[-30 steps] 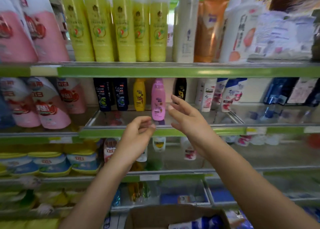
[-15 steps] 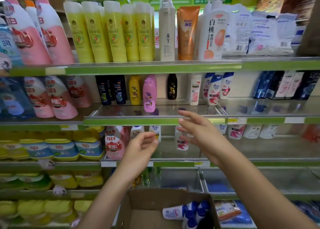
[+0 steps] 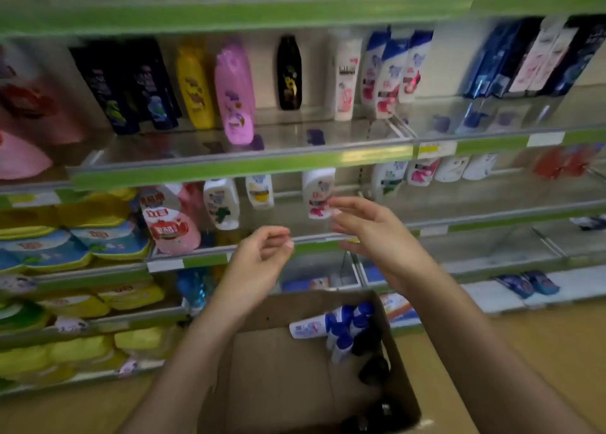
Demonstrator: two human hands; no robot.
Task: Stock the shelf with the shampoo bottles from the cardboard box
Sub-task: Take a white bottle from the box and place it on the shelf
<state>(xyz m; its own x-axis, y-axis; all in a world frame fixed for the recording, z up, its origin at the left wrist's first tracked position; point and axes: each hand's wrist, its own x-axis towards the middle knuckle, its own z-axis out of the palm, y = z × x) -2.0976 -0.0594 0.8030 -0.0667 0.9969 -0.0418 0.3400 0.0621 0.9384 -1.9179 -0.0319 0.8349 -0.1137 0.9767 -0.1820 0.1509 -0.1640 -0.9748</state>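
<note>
between placements: left hand (image 3: pixel 259 263) loosely curled, empty; right hand (image 3: pixel 377 233) open, empty. next: reach into cardboard box (image 3: pixel 285 384) for a shampoo bottle (image 3: pixel 311 327).

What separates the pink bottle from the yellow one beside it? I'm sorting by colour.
The pink bottle stands nearer the shelf's front edge, the yellow bottle further back. Pink looks taller in view; yellow is partly hidden behind it. Both stand upright on the same shelf, close together.
</note>
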